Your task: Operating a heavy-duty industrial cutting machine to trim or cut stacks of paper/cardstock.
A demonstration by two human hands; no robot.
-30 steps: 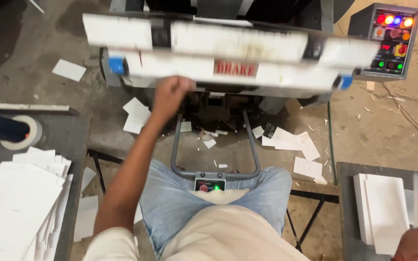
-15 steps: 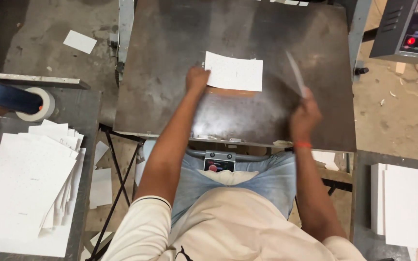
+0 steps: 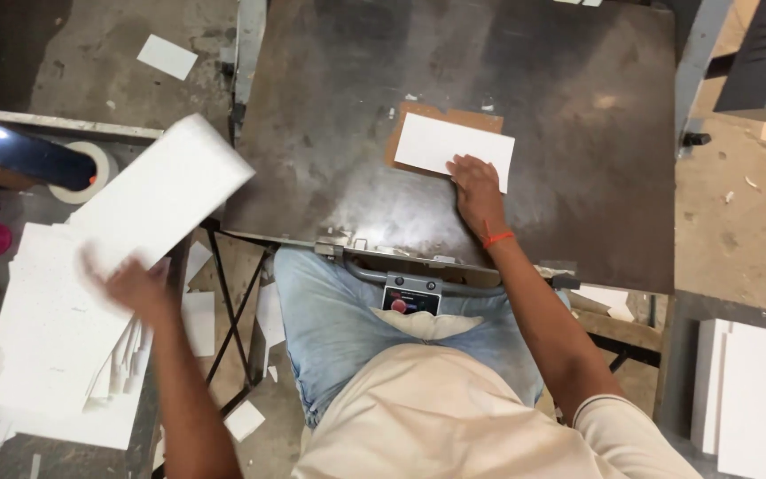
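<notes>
- My right hand (image 3: 476, 191) lies flat on a white card (image 3: 454, 151) at the middle of the dark metal plate (image 3: 356, 106); the fingers are spread and pressing on the card's near corner, not closed around it.
- That card sits on a brown cardboard backing (image 3: 418, 113), whose edge peeks out at the card's 11 o'clock side.
- My left hand (image 3: 139, 288) is out at 9 o'clock over the side table (image 3: 64, 448), and it is motion-blurred. A white sheet (image 3: 166, 191) slants up from it toward 1 o'clock; the fingers seem clamped on the sheet's lower end, though the blur hides the exact grip.
- Under that hand lies a loose pile of white sheets (image 3: 55, 355), fanned and uneven.
- As I judge it, one card is already placed on the plate and one sheet is between the plate and the pile.
- A neat stack of white blanks (image 3: 755, 399) waits at 4 o'clock, so plenty looks left to do.
- A tape roll (image 3: 82, 173) and a dark bottle-like object (image 3: 37, 160) lie at 10 o'clock, with paper scraps on the floor (image 3: 166, 55).
</notes>
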